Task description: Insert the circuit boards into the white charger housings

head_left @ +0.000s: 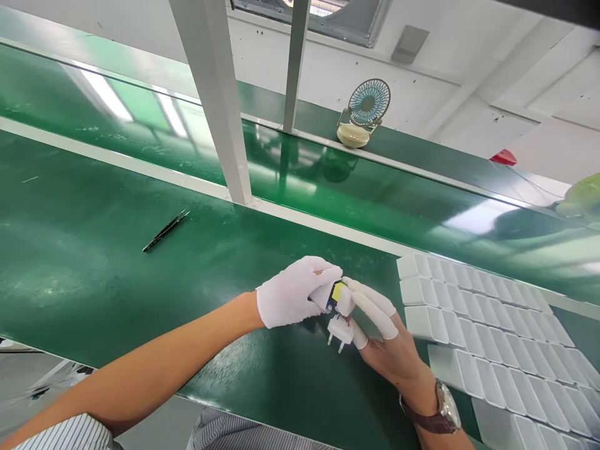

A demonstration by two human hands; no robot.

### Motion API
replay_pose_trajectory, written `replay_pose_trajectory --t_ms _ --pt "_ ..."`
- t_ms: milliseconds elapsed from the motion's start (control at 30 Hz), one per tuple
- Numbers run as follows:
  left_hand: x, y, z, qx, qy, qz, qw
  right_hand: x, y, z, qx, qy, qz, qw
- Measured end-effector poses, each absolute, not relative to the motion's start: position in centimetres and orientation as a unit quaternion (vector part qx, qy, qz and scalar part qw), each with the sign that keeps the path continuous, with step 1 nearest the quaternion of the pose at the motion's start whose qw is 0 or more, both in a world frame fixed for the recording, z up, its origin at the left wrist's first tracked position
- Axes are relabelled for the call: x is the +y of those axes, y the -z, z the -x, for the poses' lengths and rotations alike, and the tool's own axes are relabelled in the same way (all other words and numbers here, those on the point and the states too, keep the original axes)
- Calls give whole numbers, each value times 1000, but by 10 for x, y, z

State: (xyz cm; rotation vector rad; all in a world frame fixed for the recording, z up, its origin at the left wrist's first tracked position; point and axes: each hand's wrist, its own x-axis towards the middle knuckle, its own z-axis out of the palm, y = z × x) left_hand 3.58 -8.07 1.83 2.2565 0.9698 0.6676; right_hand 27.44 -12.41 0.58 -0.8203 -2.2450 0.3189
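My left hand, in a white glove, is closed around a white plastic charger housing. From the housing's open end shows a circuit board with a yellow-wrapped part. My right hand wears white finger cots and a wristwatch; its fingers close on the board end, where a white block sits. Below the board hangs a white two-pin plug piece, joined by short thin wires, its pins pointing down. How deep the board sits in the housing is hidden by my fingers.
Rows of white plastic housings stand on the green table at the right. Black tweezers lie to the left. A grey-white post rises from the table's far edge strip. Farther back stands a small fan.
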Motion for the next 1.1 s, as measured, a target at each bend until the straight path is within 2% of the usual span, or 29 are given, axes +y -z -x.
replay_pose_trajectory --t_ms 133,233,333,467,733,1100 --pt "-82 -7 -36 413 -252 -811 328 -123 -5 -275 -829 -208 372 362" --pt "-83 -2 -34 451 -305 -760 356 -122 -6 -273 -747 -335 376 434" --pt "-87 -8 -30 484 -341 -670 447 -122 -5 -273 -667 -409 359 508" --pt "-94 -26 -31 492 -346 -618 507 -124 0 -271 -621 -453 358 530" --pt "-101 -28 -41 483 -369 -639 471 -126 0 -262 -625 -473 330 526" --pt "-102 -28 -41 512 -338 -661 433 -125 0 -261 -652 -441 317 529"
